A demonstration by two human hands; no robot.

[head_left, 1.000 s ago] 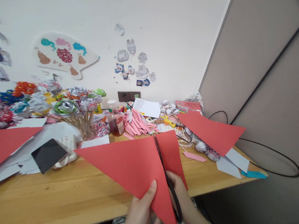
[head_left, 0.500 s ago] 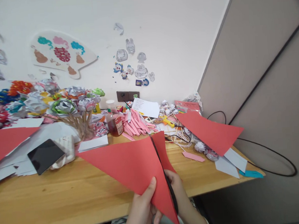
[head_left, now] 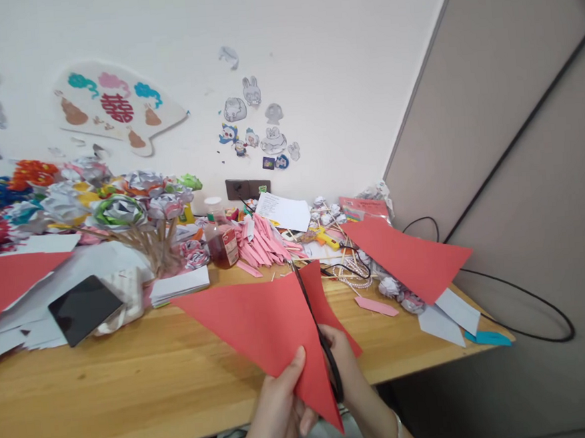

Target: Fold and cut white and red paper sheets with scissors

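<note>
A large sheet of red paper [head_left: 259,321] is pinched in my left hand [head_left: 280,400], thumb on top and fingers underneath. My right hand [head_left: 350,368] grips black-handled scissors [head_left: 331,366], whose blades lie along a cut near the sheet's far edge. To the right of the blades, a strip of the red paper [head_left: 325,307] bends away. The fingers inside the scissor handles are mostly hidden.
On the wooden table [head_left: 134,397] lie a dark tablet [head_left: 85,308], a stack of white paper [head_left: 181,285] and folded pink paper pieces [head_left: 261,241]. Behind stand a bottle [head_left: 221,240] and paper flowers [head_left: 121,207]. More red paper [head_left: 412,254] lies right, by a yellow glue gun [head_left: 326,238].
The scissor handles have spread wider apart. The red sheet's left corner has shifted right, and the strip beyond the blades shows lower and farther right. The view has shifted slightly.
</note>
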